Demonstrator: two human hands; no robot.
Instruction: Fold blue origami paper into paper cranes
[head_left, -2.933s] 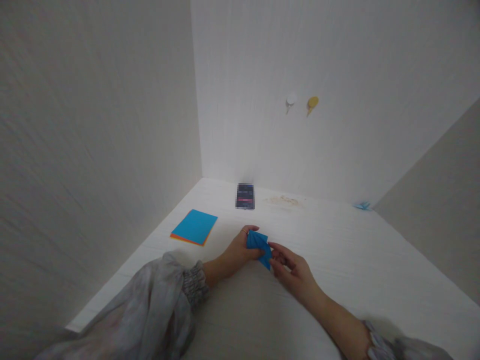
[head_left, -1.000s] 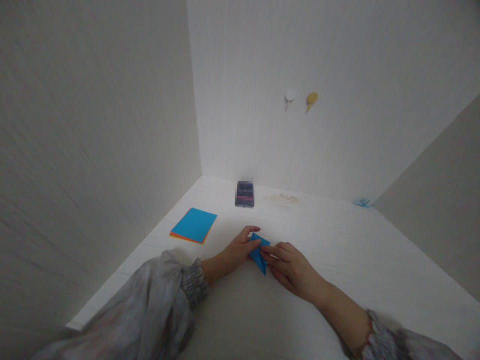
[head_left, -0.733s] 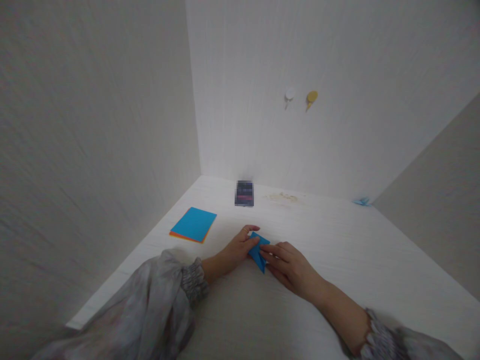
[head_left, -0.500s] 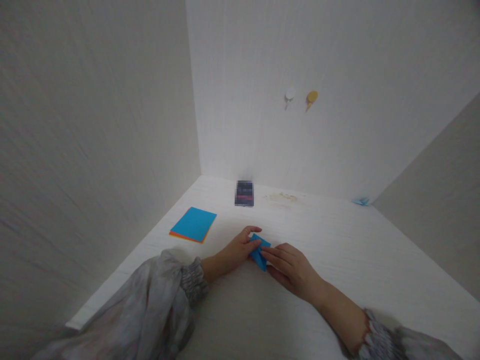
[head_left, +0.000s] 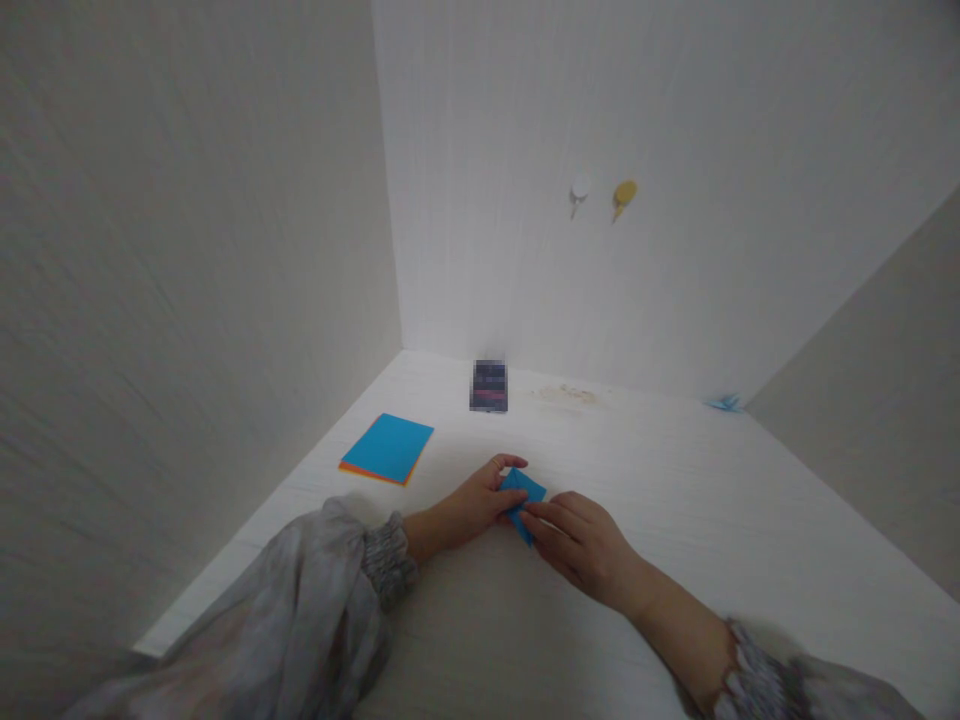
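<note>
A small folded piece of blue origami paper (head_left: 528, 486) is held between my two hands just above the white table. My left hand (head_left: 480, 499) grips its left side, the thumb lying across the top and the index finger curved behind the upper edge. From the right, my right hand (head_left: 583, 540) pinches the lower part with its fingertips, which cover some of the folds. A pointed blue corner sticks out below the fingers.
A stack of square paper sheets (head_left: 390, 447), blue on top with orange edges beneath, lies to the left. A dark blurred rectangular object (head_left: 489, 386) stands near the back wall. Folded blue paper (head_left: 724, 403) sits in the far right corner. White (head_left: 579, 188) and yellow (head_left: 625, 194) hooks hang on the wall.
The blue paper has shifted slightly to the right in my left hand. My right fingertips have moved a little lower on it, and more of its upper face shows.
</note>
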